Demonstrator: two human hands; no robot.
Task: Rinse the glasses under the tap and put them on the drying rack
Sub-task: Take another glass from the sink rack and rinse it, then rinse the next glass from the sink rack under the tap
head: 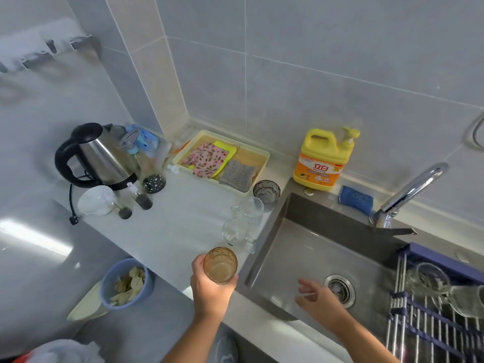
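Note:
My left hand [209, 289] grips an amber textured glass [220, 264] upright over the counter's front edge, left of the sink [296, 247]. My right hand [318, 299] hovers over the sink basin with relaxed fingers and holds nothing. Two clear glass mugs [252, 209] [235, 231] and a grey textured glass [266, 192] stand on the counter by the sink's left rim. The tap [408, 195] stands at the sink's back right; no water is seen running. Two clear glasses [429, 280] [468, 301] lie on the drying rack [424, 334] over the sink's right side.
A yellow detergent bottle [323, 161] and a blue sponge [356, 199] sit behind the sink. A tray of cloths [222, 159], a kettle [97, 155], small bottles and a white bowl [95, 200] fill the counter's back left. A blue bin [125, 282] stands on the floor.

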